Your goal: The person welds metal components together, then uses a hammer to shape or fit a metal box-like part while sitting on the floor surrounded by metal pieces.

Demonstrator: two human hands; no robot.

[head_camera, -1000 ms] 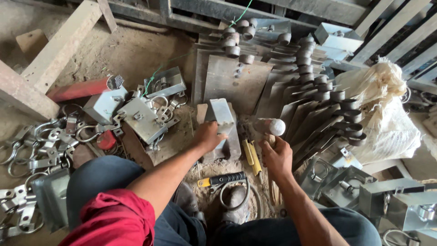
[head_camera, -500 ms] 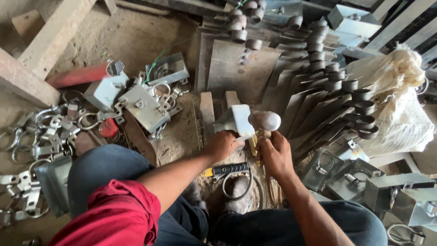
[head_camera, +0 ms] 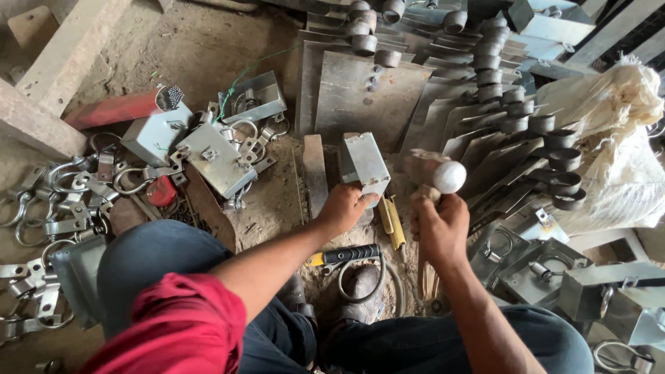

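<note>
Steel bracket [head_camera: 365,163] at frame centre, upright on dirt floor [head_camera: 201,48], pinched by left hand [head_camera: 344,208] fingers. Right hand [head_camera: 439,228] fingers wrapped around hammer [head_camera: 435,173], head just beside bracket. Risk: glancing blow strikes left fingers; thumb near strike zone.

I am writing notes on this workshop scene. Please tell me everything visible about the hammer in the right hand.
The hammer has a worn, dull metal head with one rounded, shiny pale face pointing right. The handle looks wooden and is mostly hidden inside the right hand, which grips it just under the head. It is raised beside the grey metal box.
</note>
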